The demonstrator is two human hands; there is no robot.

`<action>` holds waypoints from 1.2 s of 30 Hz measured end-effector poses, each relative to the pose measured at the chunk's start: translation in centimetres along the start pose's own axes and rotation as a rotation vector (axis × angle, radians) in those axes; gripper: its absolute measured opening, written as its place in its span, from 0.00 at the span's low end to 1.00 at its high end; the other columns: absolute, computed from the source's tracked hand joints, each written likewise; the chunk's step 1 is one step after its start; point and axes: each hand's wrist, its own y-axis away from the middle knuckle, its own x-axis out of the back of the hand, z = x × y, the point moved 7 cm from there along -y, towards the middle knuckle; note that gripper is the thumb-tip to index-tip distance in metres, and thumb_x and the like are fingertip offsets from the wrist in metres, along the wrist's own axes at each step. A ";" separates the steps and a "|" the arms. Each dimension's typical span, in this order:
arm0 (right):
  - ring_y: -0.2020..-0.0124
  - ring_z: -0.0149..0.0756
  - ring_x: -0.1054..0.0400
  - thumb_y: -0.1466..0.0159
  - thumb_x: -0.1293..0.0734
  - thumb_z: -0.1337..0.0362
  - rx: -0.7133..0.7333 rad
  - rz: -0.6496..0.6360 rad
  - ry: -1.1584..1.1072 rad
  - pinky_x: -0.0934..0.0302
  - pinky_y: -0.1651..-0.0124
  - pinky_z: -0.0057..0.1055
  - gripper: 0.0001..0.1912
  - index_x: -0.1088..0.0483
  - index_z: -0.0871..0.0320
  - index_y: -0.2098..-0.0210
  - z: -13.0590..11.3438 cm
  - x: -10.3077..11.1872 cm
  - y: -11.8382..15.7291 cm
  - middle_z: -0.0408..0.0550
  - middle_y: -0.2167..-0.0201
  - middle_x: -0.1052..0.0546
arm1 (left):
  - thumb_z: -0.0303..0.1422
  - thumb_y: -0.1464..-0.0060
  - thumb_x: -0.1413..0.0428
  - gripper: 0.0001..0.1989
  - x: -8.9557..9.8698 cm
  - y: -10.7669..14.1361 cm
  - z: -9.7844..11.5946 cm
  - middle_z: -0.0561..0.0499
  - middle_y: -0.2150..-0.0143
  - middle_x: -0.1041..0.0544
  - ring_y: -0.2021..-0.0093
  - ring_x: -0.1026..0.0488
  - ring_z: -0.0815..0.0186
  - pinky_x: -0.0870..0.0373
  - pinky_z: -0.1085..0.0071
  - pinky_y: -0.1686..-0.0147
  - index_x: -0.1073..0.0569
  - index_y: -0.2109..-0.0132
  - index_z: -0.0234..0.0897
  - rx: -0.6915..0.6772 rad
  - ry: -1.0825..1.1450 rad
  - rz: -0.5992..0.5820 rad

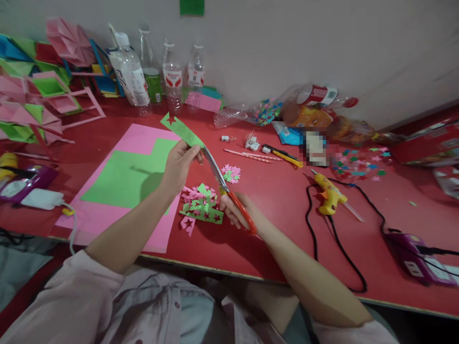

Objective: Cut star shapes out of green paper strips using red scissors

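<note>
My left hand point(182, 160) pinches a green paper strip point(184, 131) that has a star-shaped hole near its far end. In my right hand point(234, 210) are scissors point(244, 212) with red handles, their blades pointing up and left to the strip's near end by my left fingers. Whether the blades are apart is hard to make out. Below the blades lies a heap of pink and green paper scraps point(201, 205) with star holes. A small pile of pink and green paper stars point(231, 173) sits just beyond the scissors. Green paper point(118, 177) rests on a pink sheet point(129, 136) at my left.
Plastic bottles point(172, 76) stand along the wall, with folded paper shapes point(53, 91) at far left. A yellow glue gun point(330, 193) and its black cord lie at right. Beyond are straws point(251, 156), a cutter knife point(283, 155) and scattered stars point(362, 162).
</note>
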 end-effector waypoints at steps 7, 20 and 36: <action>0.90 0.24 0.46 0.42 0.37 0.47 0.009 0.001 0.061 0.47 0.84 0.24 0.19 0.38 0.57 0.74 -0.5 0.2 0.1 0.33 0.90 0.42 | 0.28 0.47 0.47 0.06 0.1 0.1 -0.1 0.56 0.78 0.31 0.75 0.33 0.74 0.34 0.74 0.68 0.32 0.72 0.37 -0.017 -0.084 -0.001; 0.91 0.24 0.48 0.40 0.38 0.48 -0.004 -0.009 0.023 0.45 0.83 0.25 0.19 0.38 0.57 0.74 -0.6 0.1 0.2 0.33 0.91 0.43 | 0.28 0.49 0.47 0.06 0.3 0.1 -0.2 0.56 0.79 0.31 0.75 0.32 0.73 0.34 0.73 0.67 0.33 0.73 0.37 -0.030 -0.098 0.016; 0.92 0.23 0.49 0.40 0.39 0.45 -0.003 0.008 0.051 0.51 0.89 0.22 0.22 0.41 0.56 0.78 -0.9 0.4 0.4 0.34 0.90 0.43 | 0.26 0.50 0.47 0.07 0.0 -0.2 0.3 0.56 0.81 0.32 0.78 0.33 0.75 0.35 0.74 0.73 0.32 0.74 0.36 0.006 -0.023 -0.065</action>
